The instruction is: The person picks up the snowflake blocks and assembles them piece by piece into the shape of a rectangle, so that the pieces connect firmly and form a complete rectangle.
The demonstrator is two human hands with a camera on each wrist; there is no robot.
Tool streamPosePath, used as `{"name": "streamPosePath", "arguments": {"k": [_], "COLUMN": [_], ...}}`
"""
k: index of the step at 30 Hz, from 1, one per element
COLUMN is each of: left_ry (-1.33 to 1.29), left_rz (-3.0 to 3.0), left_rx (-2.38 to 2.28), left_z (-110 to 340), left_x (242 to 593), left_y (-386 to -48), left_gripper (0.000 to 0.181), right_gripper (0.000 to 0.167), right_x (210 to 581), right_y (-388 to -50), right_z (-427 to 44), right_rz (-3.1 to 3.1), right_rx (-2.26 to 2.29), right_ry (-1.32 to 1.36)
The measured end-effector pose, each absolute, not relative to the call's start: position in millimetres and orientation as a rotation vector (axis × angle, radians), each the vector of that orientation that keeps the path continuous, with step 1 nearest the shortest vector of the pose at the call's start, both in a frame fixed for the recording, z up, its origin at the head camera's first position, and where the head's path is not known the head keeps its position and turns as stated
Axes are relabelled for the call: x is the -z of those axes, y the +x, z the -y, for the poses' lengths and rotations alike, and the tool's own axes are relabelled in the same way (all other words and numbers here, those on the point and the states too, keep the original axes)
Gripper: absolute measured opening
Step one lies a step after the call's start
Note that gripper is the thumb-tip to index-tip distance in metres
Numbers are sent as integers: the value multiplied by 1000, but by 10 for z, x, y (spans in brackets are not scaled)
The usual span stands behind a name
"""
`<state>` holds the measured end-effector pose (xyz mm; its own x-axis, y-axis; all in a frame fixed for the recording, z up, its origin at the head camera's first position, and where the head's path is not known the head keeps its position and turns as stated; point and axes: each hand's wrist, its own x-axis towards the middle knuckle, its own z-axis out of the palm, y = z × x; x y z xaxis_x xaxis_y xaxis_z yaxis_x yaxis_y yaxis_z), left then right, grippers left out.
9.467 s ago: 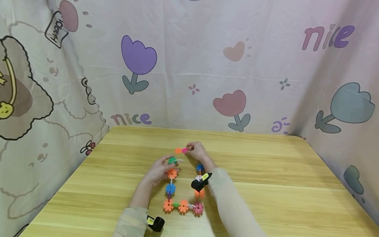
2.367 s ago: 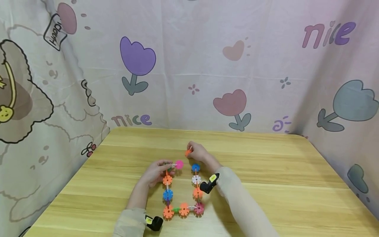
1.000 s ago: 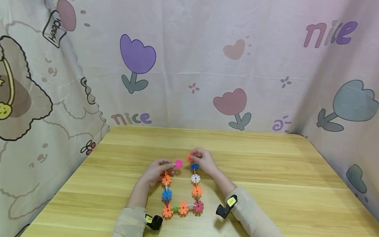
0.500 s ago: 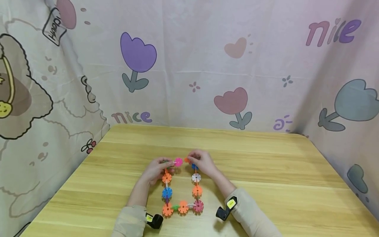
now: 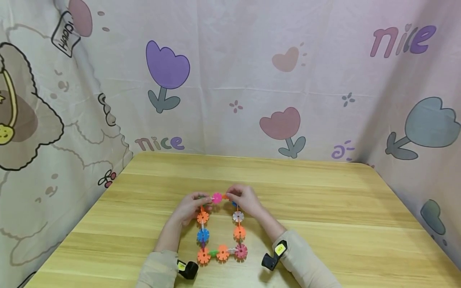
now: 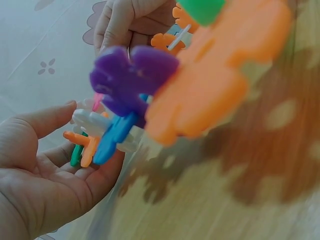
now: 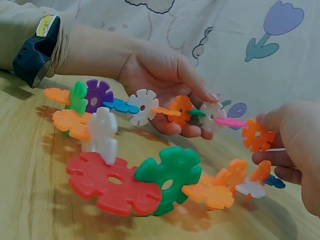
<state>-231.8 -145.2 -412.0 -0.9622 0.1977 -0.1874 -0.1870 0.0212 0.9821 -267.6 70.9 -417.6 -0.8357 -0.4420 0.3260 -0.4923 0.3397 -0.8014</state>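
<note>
Slotted plastic snowflake discs, joined edge to edge, form a roughly rectangular chain [image 5: 222, 252] on the table. My left hand [image 5: 191, 206] holds the chain's far left corner, its thumb on a white disc [image 7: 213, 117] beside a green one [image 7: 196, 113]. From that white disc a pink disc [image 5: 217, 198] sticks out to the right. My right hand [image 5: 246, 200] pinches an orange disc [image 7: 257, 135] whose edge meets the pink disc; how deep the slots sit is unclear. A blue disc [image 5: 235, 203], the chain's right end, lies partly hidden below my right hand.
The wooden table [image 5: 317, 200] reaches back to a printed cloth [image 5: 223, 60] hanging behind and at both sides. Black wrist cameras [image 5: 188, 270] are strapped over both sleeves, close to the chain's near side.
The pink disc, earlier in my right hand, joined the left end. My right hand then brought an orange disc down and left until it met the pink disc. My left hand has stayed nearly still.
</note>
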Motion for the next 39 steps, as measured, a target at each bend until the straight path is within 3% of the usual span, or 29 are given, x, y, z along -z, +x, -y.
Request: {"name": "streamPosePath", "arguments": {"k": [14, 39], "left_ry": [90, 115], "left_rz": [-2009, -2008], "left_rx": [-2021, -2048], "left_z": [1434, 1362], "left_x": [4107, 4150], "left_y": [-2314, -2326], "left_gripper": [43, 27], "right_gripper": [15, 8], "right_x": [4169, 4248], "right_y": [-2652, -2623], "right_z": [-685, -656], "right_rz": [2495, 2314], "right_rx": [-1212, -1044], "right_ry": [1013, 1081]}}
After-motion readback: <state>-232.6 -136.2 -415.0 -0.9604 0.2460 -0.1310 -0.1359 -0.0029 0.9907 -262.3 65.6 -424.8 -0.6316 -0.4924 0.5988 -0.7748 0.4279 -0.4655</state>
